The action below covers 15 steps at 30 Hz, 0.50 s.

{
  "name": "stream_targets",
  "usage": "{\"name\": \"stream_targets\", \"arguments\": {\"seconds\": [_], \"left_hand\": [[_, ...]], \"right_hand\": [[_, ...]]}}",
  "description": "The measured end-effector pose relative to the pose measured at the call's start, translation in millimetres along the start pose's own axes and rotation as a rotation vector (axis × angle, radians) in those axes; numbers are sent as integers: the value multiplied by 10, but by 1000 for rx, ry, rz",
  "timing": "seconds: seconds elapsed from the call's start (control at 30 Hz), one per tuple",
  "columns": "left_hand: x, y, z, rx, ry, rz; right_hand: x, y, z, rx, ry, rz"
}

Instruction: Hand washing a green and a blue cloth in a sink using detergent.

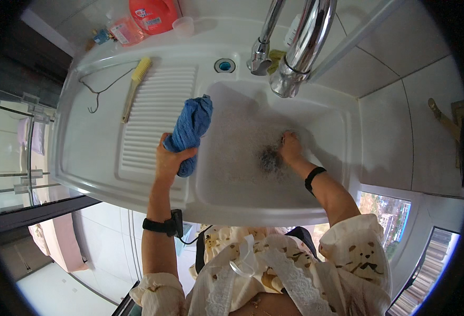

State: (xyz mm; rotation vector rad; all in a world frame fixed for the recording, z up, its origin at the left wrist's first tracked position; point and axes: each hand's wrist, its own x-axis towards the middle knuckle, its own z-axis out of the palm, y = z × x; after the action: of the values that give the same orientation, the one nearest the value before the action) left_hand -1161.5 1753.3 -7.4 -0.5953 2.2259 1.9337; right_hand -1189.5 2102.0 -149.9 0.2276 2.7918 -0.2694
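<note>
My left hand (173, 160) is closed around a twisted, bunched blue cloth (191, 124), which stands up from my grip above the edge between the washboard and the basin. Down in the white sink basin (219, 192), my right hand (292, 148) reaches low over sudsy water (242, 152). Its fingers are curled together, and whatever is between them is too small to make out. Beside those fingers a dark round patch (270, 159), perhaps the drain, shows through the foam. Black bands circle both my wrists.
Left of the basin is a ribbed washboard (158, 113) with a yellow brush (136, 87) and a wire hanger (97, 94). Chrome taps (295, 68) overhang the back. A red detergent bottle (153, 16), a pink bottle (126, 31) and a clear cup (183, 26) line the rear ledge.
</note>
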Motion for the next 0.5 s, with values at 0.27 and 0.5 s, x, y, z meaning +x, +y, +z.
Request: {"name": "stream_targets", "arguments": {"seconds": [0.27,0.5], "left_hand": [[-256,247,266,-350,-311,-231],[-659,389,984,-621,-738,-426]], "right_hand": [[-487,-982,-1056,1467,-599,-266],[-737,-1126,-1538,1981,-947,-184]]}}
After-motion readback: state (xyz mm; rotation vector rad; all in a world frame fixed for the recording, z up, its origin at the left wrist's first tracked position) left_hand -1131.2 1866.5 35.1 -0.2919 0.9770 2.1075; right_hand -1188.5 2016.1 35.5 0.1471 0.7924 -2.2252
